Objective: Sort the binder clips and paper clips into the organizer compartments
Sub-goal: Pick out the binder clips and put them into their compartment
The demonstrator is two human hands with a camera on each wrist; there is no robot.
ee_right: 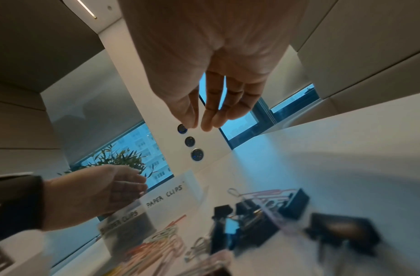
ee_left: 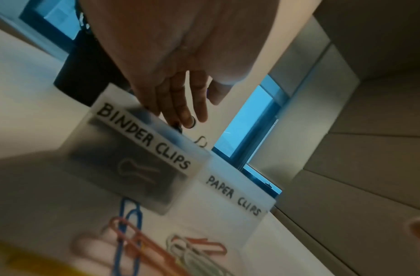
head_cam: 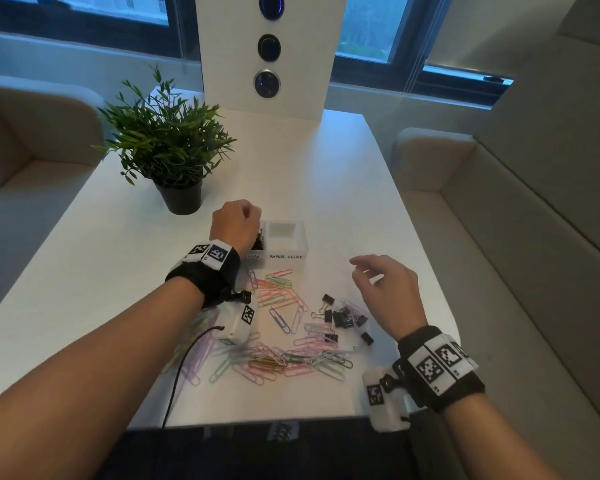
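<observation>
Lying just below and on the thumb side of the right hand [head_cam: 388, 292], the cluster of black binder clips [head_cam: 342, 318] runs roughly crosswise to its relaxed, slightly spread, empty fingers [ee_right: 210, 115]. That hand is the nearer 1. Beyond it, the left hand [head_cam: 236, 223] hovers over the organizer [head_cam: 300, 242], fingers bunched downward at the BINDER CLIPS compartment, possibly releasing 1 clip; blur prevents certainty. Paper clips [head_cam: 281, 355] sprawl nearer the wrists.

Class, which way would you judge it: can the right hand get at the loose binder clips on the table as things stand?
Probably yes. The right hand hovers open just beside the binder clips, nothing lies between them, and the left hand is away over the organizer.
</observation>
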